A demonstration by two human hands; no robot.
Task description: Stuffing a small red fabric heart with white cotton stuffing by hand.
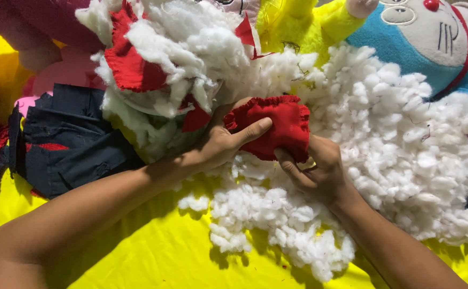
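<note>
A small red fabric pouch (279, 126) with a frilled edge sits in the middle of the view, held between both hands. My left hand (220, 144) grips its left side, thumb laid across the front. My right hand (314, 168) holds its lower right corner, fingers tucked under the cloth. White fluffy stuffing (400, 139) lies in a big heap around and under the pouch, spreading to the right and below.
Red fabric scraps (129, 64) lie mixed into the stuffing at upper left. A dark blue garment (68, 139) lies at left. A yellow plush toy (298, 24) and a blue and white plush toy (432, 32) rest at the top. Yellow cloth (154, 251) covers the surface.
</note>
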